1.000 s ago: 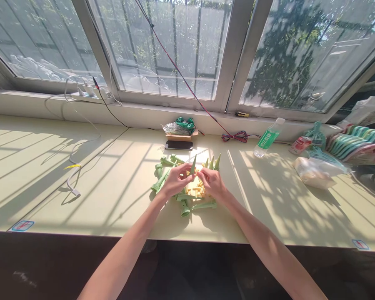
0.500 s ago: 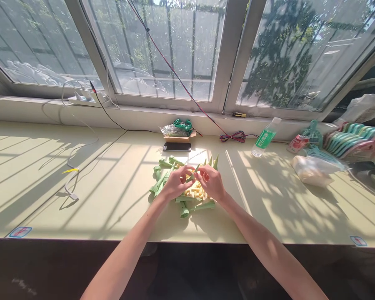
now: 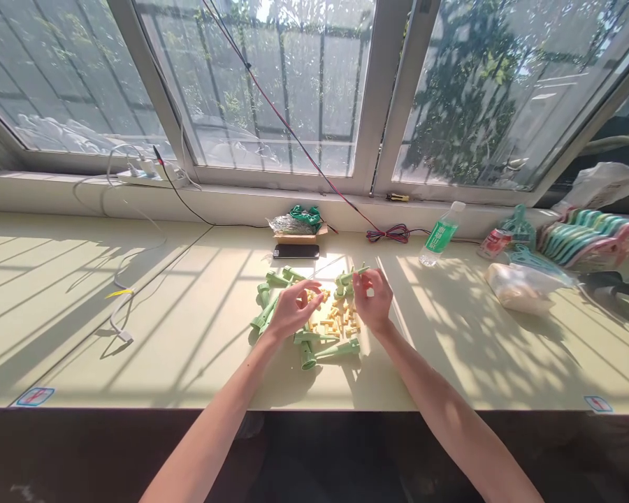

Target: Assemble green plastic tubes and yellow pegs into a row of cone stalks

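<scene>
Yellow pegs [image 3: 338, 320] lie in a loose pile on the table [image 3: 162, 349] in the head view. At the pile's left side is the left hand [image 3: 292, 309], its thumb and forefinger parted. At the pile's right is the right hand [image 3: 374, 300], fingers curled, the tips by green cones [image 3: 343, 281] at the pile's far right edge; whether they grip one I cannot tell. Long green pieces [image 3: 263, 316] lie left of the pile, with more on its near side. Beyond the pile are a dark phone [image 3: 296, 251] and a small box [image 3: 296, 239]; well to its right is a bottle [image 3: 439, 237].
</scene>
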`<state>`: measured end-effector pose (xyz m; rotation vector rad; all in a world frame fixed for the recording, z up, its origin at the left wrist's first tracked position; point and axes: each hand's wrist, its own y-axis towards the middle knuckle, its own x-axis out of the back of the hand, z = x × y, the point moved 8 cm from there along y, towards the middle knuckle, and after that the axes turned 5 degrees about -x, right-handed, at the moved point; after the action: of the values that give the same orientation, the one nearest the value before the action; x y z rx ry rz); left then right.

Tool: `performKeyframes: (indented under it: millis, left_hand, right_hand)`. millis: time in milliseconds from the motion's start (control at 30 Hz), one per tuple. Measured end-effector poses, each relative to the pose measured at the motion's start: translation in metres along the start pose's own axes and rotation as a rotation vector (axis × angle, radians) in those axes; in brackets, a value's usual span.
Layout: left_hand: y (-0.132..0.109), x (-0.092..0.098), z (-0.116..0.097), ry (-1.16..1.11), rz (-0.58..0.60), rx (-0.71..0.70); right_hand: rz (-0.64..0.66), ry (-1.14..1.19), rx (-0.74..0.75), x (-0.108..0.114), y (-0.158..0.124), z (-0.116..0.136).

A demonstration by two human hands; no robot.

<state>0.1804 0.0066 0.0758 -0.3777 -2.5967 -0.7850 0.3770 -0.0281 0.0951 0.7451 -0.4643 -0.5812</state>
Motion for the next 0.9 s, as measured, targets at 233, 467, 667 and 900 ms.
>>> performKeyframes:
  millis: [233, 467, 667, 900]
  left_hand:
    - [-0.003, 0.001, -0.005, 0.149, -0.050, -0.155]
    - [-0.005, -0.004, -0.012, 0.207, -0.024, -0.278]
    - [-0.006, -0.007, -0.015, 0.191, -0.001, -0.298]
    - [-0.005, -0.007, -0.015, 0.187, -0.005, -0.286]
  right_hand:
    - [-0.143, -0.195, 0.040, 0.018, 0.032, -0.017]
    - [-0.106, -0.322, 0.018, 0.009, 0.044, -0.024]
    - [0.066, -0.427, -0.077, -0.004, 0.053, -0.036]
    - [0.173, -0.509, -0.146, -0.015, 0.049, -0.047]
